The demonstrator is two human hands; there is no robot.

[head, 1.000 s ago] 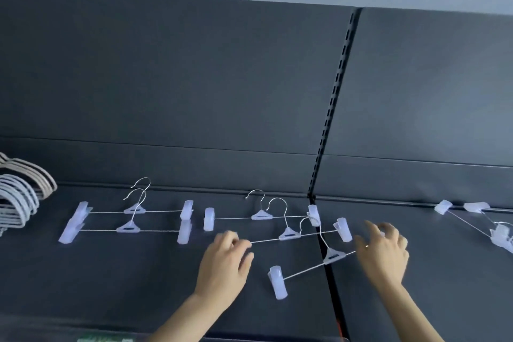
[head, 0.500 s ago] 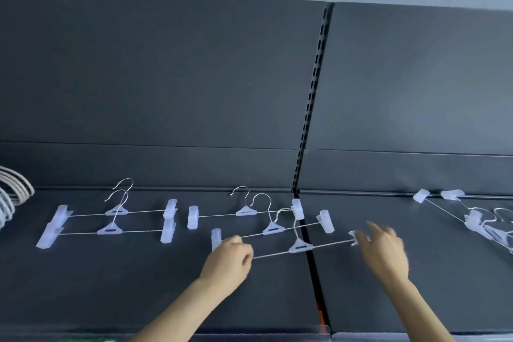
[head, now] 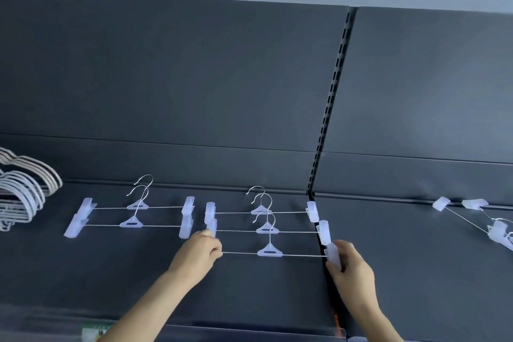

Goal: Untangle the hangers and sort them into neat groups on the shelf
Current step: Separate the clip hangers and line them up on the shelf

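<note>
On the dark shelf (head: 277,291) lie clear-plastic clip hangers with thin metal bars. The nearest clip hanger (head: 269,251) lies straight across; my left hand (head: 198,253) pinches its left end, hiding that clip, and my right hand (head: 349,264) grips its right clip. Two more clip hangers (head: 265,219) lie parallel just behind it. A pair of clip hangers (head: 133,216) lies in a row to the left. At the far right is a tangled bunch of clip hangers (head: 488,219), partly cut off by the frame.
A stack of white and beige curved hangers (head: 22,191) sits at the far left. A slotted upright (head: 330,108) splits the dark back panel, and a seam (head: 327,280) splits the shelf below it. A clear strip (head: 249,334) runs along the shelf's front edge.
The nearest hanger, skewed a second ago, now lies straight and parallel behind-to-front with the two others. Both hands have closed on its ends.
</note>
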